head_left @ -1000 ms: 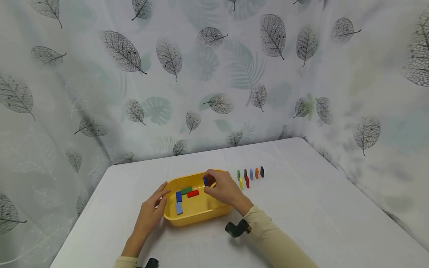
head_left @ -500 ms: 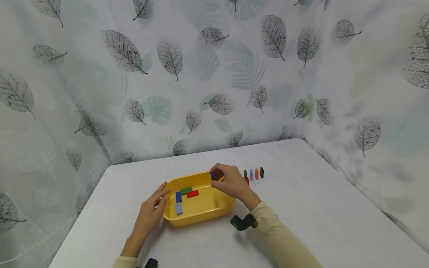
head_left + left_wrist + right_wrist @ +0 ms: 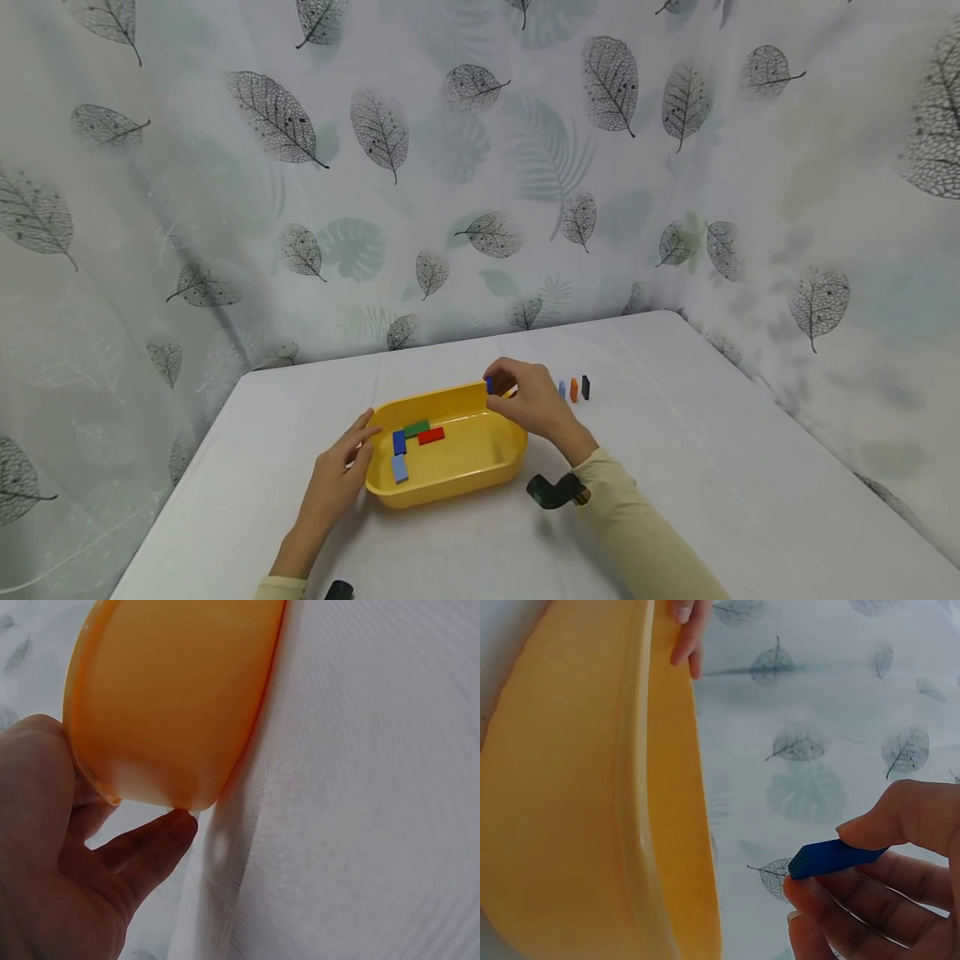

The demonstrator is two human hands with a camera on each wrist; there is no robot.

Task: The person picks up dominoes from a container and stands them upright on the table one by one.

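Thumb and fingertips of my right hand (image 3: 536,400) pinch a blue domino block (image 3: 836,857) above the tray's right rear rim. My left hand (image 3: 337,475) holds the left end of the yellow plastic tray (image 3: 450,482). In the left wrist view, some fingertips press its outer wall, while the right wrist view has fingers reaching over the rim. Inside the tray lie a green block (image 3: 417,428), a red block (image 3: 431,436), another blue block (image 3: 399,442) and a light blue block (image 3: 400,468), all flat toward the left side.
Beyond my right hand stand a light blue block (image 3: 562,389), an orange block (image 3: 573,390) and a black block (image 3: 586,387), upright on the white table (image 3: 675,450). The hand hides the area just left of them. A leaf-patterned curtain (image 3: 480,167) surrounds the table.
My right hand has carried the blue domino block right and away from me, from over the tray to its rear rim, covering several standing blocks. The left hand and tray look nearly still.
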